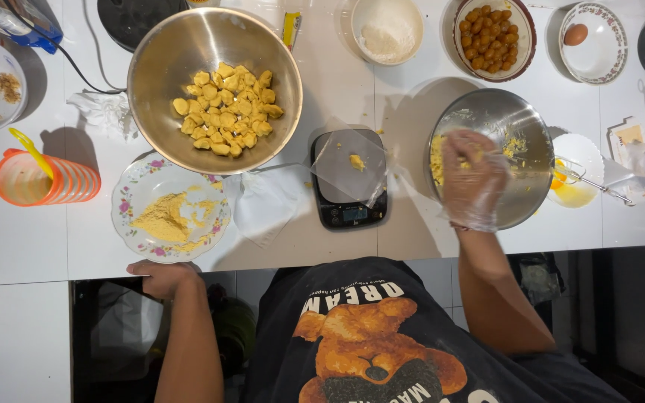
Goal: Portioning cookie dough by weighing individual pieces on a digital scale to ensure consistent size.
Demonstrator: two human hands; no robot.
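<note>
Right hand [473,179] in steel mixing bowl [520,123]. Left of it: kitchen scale [349,205], then large bowl of dough pieces [214,89]. Beyond: bowl of fried balls [490,37]. Left hand [162,276] on counter edge, just below floral plate [169,209].

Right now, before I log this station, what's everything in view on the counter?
large steel bowl: one, silver, holds yellow dough pieces, back left
small steel bowl: one, silver, yellow crumbs inside, right
floral plate: one, white, yellow powder, front left
kitchen scale: one, black, plastic sheet on top, centre
flour bowl: one, white, back
bowl of brown balls: one, back right
egg: one, brown, in a floral bowl
orange cups: a stack, left
whisk: one, metal, far right
left hand: bare, on the counter edge
right hand: clear glove, in the small steel bowl
</note>
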